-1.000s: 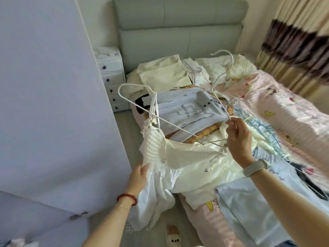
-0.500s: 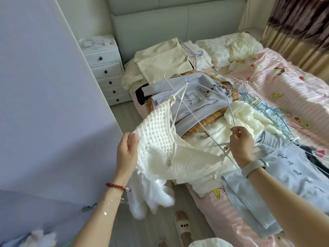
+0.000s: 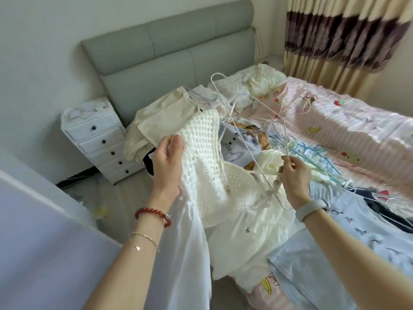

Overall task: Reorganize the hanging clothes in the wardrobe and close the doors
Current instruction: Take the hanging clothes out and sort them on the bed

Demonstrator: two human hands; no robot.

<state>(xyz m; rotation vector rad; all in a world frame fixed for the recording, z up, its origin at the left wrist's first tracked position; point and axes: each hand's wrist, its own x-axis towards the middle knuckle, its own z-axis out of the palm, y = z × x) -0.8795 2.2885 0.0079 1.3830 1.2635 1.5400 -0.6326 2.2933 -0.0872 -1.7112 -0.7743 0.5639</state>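
- Left hand [image 3: 166,166]: fingers closed on the white crochet top [image 3: 201,153], now lifted higher than a moment ago.
- Right hand [image 3: 293,177]: fingers pinch the white wire hanger [image 3: 250,121], whose hook has swung upward.
- Both hover over the clothes-strewn bed [image 3: 357,130]; wardrobe door [image 3: 44,242] at left.

Clothes [image 3: 257,222] lie heaped on the bed [image 3: 357,130], the drawer unit [image 3: 100,142] left of it, curtains [image 3: 348,41] behind.

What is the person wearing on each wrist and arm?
Both forearms are bare, with no sleeves. The left wrist wears a red bead bracelet and, further up, a thin gold chain bracelet with a small charm. The right wrist wears a pale grey smooth fitness band.
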